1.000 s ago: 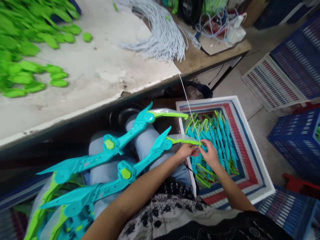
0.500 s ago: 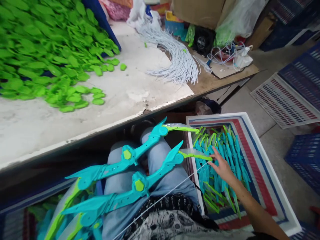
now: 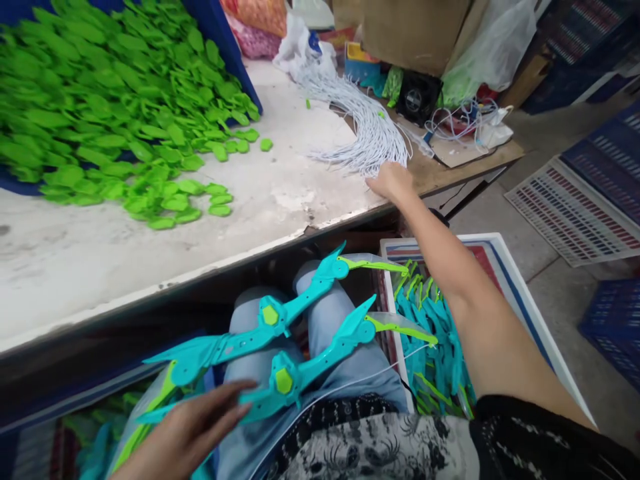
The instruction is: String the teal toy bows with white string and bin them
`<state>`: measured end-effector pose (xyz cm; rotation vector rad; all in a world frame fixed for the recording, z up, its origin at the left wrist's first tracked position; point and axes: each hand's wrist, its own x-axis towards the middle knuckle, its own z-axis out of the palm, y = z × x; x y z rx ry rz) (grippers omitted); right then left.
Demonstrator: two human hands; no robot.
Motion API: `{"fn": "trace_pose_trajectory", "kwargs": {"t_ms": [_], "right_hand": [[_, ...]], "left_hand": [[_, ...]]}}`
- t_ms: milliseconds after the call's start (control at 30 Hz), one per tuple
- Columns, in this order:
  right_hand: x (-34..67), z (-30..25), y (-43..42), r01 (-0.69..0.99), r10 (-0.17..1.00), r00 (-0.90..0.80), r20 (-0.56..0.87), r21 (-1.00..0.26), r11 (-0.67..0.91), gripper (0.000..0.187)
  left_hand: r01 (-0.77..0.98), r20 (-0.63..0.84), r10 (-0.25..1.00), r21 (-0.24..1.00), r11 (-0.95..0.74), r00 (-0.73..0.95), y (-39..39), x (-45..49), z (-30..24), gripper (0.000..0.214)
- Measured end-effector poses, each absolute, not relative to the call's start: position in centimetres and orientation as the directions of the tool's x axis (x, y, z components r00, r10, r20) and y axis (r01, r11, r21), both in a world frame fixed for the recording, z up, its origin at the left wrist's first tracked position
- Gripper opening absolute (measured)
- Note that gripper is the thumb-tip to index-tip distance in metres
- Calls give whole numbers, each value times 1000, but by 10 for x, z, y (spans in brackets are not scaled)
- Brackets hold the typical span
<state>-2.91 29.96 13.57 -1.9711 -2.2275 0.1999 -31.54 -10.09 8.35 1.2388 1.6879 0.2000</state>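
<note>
Right hand [image 3: 391, 181]: fingers curled on bundle of thin white cords [image 3: 367, 130], worn tabletop. Left hand [image 3: 187, 430]: open, flat on teal-and-green plastic toy bow [image 3: 295, 377], lap.

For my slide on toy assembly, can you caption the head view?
Right hand reaches the white cords on the table; left hand rests on a teal toy bow.

Two long toy bows of turquoise plastic [image 3: 280, 327] carry lime-green hexagon studs and lime-green tips, lying over pale blue denim trousers [image 3: 330, 333] beside a black top with a white floral print [image 3: 370, 440]. A heap of bright green plastic leaf pieces [image 3: 110, 113] and a bundle of pale grey-white cords [image 3: 365, 127] lie on the off-white, stained tabletop [image 3: 100, 247]. The white plastic crate [image 3: 530, 313] shows red and blue stripes inside and holds more turquoise and lime parts.
</note>
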Motion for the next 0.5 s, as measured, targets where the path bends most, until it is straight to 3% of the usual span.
{"fn": "trace_pose_trajectory", "kwargs": {"t_ms": [133,267,333,400,500], "right_hand": [[-46,131,329,984,980,-168,-103,-77,160,43],[-30,138,326,977,973,-194,-129,-110,180,36],[-10,143,309,953,966,-216,-140,-244,178,21],[16,142,278,869,942,-254,-219,-479,124,6],[61,123,215,606,865,-350,-360,-791,-84,15]], "left_hand": [[513,-405,906,807,292,121,-15,-250,90,43],[287,-391,903,898,332,180,43,-192,61,45],[156,-440,883,895,417,163,65,-172,43,47],[40,-494,853,868,495,171,84,-158,30,45],[-38,-558,789,810,585,256,103,-143,18,33]]}}
